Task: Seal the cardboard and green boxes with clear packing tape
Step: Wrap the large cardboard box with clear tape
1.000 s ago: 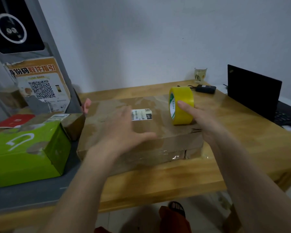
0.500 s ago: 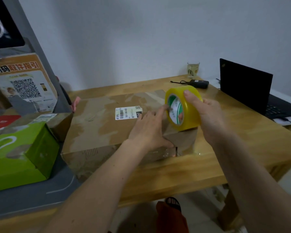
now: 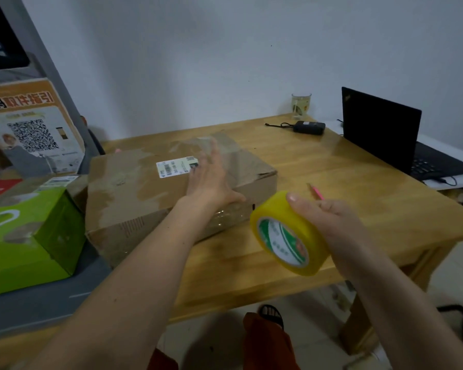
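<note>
A flat cardboard box (image 3: 134, 193) with a white barcode label lies on the wooden table (image 3: 345, 188). My left hand (image 3: 211, 180) presses flat on the box's top near its right end, fingers straight. My right hand (image 3: 329, 225) grips a yellowish roll of clear packing tape (image 3: 286, 233), held in the air in front of the box's right corner, off the box. A green box (image 3: 30, 236) stands to the left on a grey surface, touching nothing I hold.
A small pink-handled tool (image 3: 316, 192) lies on the table behind the roll. An open black laptop (image 3: 382, 129) sits at the right, a black adapter (image 3: 309, 127) and a glass (image 3: 301, 105) at the back. A poster with a QR code (image 3: 32, 132) leans at the left.
My right hand has pulled the tape roll off the box toward me and to the right. My left hand has slid further along the box top and flattened.
</note>
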`<state>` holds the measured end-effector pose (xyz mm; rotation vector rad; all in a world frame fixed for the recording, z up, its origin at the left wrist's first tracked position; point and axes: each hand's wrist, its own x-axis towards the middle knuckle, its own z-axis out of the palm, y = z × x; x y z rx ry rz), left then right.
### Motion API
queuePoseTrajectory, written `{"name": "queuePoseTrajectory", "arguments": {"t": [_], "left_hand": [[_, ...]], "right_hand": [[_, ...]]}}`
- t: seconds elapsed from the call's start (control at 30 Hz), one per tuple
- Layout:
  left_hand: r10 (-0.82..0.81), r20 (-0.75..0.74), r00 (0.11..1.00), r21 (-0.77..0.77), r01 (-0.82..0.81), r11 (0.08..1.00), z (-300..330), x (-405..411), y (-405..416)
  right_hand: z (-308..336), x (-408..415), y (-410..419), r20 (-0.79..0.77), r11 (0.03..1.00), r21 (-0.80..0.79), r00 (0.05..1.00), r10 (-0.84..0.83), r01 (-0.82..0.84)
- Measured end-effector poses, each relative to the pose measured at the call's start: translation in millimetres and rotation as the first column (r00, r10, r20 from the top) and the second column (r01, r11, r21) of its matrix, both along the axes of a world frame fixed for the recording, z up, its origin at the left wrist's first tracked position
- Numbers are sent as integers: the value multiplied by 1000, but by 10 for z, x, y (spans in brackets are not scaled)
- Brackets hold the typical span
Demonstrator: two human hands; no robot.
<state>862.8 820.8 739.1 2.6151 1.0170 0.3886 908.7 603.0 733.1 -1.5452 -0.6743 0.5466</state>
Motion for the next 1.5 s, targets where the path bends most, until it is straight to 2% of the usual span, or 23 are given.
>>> {"name": "queuePoseTrajectory", "arguments": {"t": [0.13,0.23,0.33,0.43,0.47,0.53,0.57,0.6,0.63,0.67,0.7,0.73,0.77,0.8,0.87,0.93,1.07,1.13,1.37,1.5], "left_hand": [[-66,-130,989,72,76,994,13,-65,59],[-72,-103,992,33,75,997,17,-111,18],[-95,133,987,-13,97,995,-39,-170,-74],[-157,380,912,-50,189,981,-232,-247,-251],[-151,439,886,-115,222,968,-301,-259,-321],[-51,527,848,-358,276,892,-484,-238,-433],[42,531,846,-515,283,809,-552,-221,-481],[143,491,860,-677,273,683,-596,-197,-523],[238,414,879,-828,254,500,-633,-176,-557],[300,321,898,-932,242,272,-661,-168,-583],[315,234,920,-972,233,41,-680,-172,-609],[307,176,935,-959,233,-162,-708,-178,-618],[292,156,944,-913,250,-322,-749,-181,-630],[276,164,947,-851,277,-445,-757,-194,-663],[272,202,941,-746,328,-580,-746,-206,-721],[319,247,915,-723,393,-568,-656,-230,-752],[332,333,883,-801,450,-395,-563,-286,-669],[317,329,889,-834,431,-345,-560,-325,-630],[288,330,899,-875,406,-265,-521,-420,-615],[272,292,917,-889,365,-276,-493,-448,-623]], "right_hand": [[-40,49,11,3,996,64,998,-62,61],[19,182,68,37,995,55,995,-90,88],[27,277,113,33,997,56,998,-58,56],[30,334,154,4,995,90,999,-38,37],[26,360,169,-10,994,105,999,-36,36],[12,400,194,-33,992,122,999,-38,42],[7,417,204,-45,991,131,999,-28,34],[4,427,209,-57,990,143,998,-12,20],[10,429,208,-69,987,160,998,9,2],[11,433,216,-89,981,195,995,35,-17],[15,435,222,-119,970,240,991,63,-33],[27,430,228,-156,958,283,984,87,-40],[34,422,229,-187,948,316,976,108,-44],[30,424,235,-197,940,336,972,128,-56],[4,431,245,-151,936,335,974,170,-111],[-33,433,242,-88,941,299,978,190,-156],[-98,439,235,-5,947,242,976,218,-211],[-102,429,257,14,943,232,970,241,-237],[-82,347,295,68,931,192,951,303,-311],[-74,312,289,91,914,208,937,337,-348]]}}
